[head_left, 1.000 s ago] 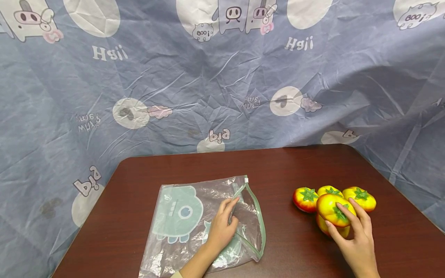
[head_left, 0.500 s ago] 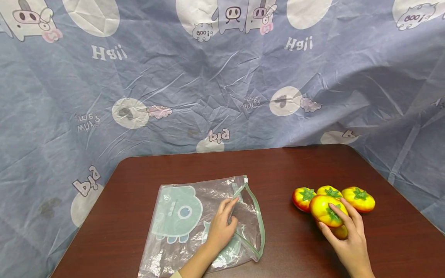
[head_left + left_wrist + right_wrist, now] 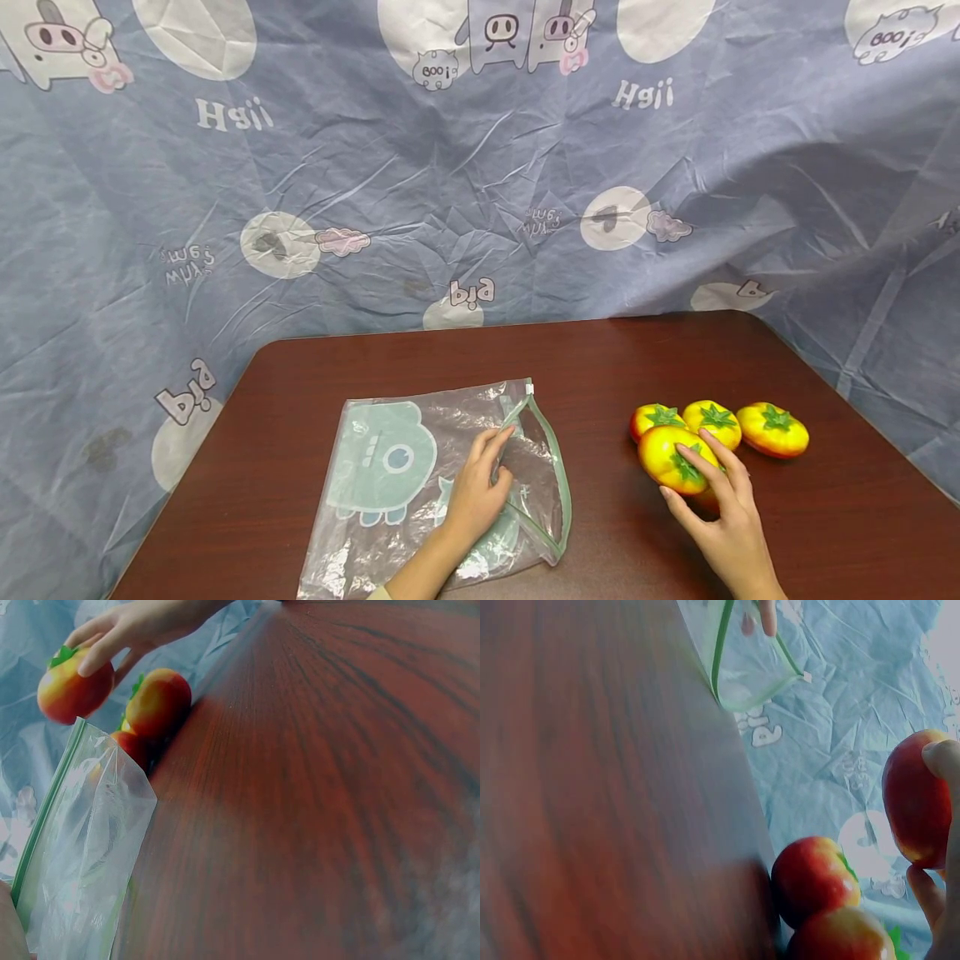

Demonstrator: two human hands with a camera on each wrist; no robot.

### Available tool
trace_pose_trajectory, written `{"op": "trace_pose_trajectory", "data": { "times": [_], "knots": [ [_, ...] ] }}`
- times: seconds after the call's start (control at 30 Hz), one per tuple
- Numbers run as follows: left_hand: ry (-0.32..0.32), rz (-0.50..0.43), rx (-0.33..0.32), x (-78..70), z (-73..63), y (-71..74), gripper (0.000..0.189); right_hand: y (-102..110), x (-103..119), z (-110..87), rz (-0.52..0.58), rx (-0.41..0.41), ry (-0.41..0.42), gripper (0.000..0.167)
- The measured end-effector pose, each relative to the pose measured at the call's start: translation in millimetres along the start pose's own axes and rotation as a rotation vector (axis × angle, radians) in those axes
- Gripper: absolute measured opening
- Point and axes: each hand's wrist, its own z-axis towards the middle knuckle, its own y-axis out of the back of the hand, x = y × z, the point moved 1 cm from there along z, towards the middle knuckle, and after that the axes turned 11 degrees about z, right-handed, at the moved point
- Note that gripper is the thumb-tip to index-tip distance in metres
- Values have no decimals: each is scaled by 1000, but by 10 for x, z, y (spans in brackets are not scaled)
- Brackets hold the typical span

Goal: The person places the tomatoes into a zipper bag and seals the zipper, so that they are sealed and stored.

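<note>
My left hand [image 3: 480, 492] lies over the clear zip bag [image 3: 390, 533] and pinches the upper layer at its green-edged mouth. That layer is lifted, so the mouth gapes toward the right; a fingertip shows there in the right wrist view. My right hand [image 3: 723, 517] grips a yellow-red persimmon [image 3: 667, 458] with a green calyx, thumb on one side and fingers over the top. The held persimmon [image 3: 75, 686] is raised above the table in the left wrist view. Behind it are more persimmons [image 3: 772, 429], and one below is mostly hidden by the right hand.
The dark red wooden table [image 3: 600, 367] carries the bag left of centre and the persimmons on the right. A blue-grey printed cloth [image 3: 420, 167] hangs behind the table. A white slider [image 3: 529, 388] sits at the bag mouth's far corner.
My right hand has moved left with the persimmon, away from the right side of the group and toward the bag. The left hand and the bag have stayed in place.
</note>
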Motion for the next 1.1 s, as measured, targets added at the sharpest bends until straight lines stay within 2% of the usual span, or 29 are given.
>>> {"op": "trace_pose_trajectory", "data": {
  "times": [0.2,0.27,0.37,0.53,0.67,0.9,1.1],
  "knots": [
    [7,1,7,-8,0,8,58,-69,48,-15,-10,69,-35,51],
    [12,1,12,-13,-1,13,58,-102,68,-15,-26,85,-43,52],
    [17,-4,22,-18,0,18,58,-154,90,-22,-44,121,-60,64],
    [10,-4,19,-14,1,15,58,-253,107,-47,-32,175,-77,66],
    [2,-1,13,-7,5,11,58,-335,113,-70,-15,199,-55,64],
    [11,-15,27,-3,7,12,58,-474,87,-106,-15,245,-71,62],
    [23,-17,41,-7,6,20,58,-605,38,-112,1,259,-36,63]
  ]
}}
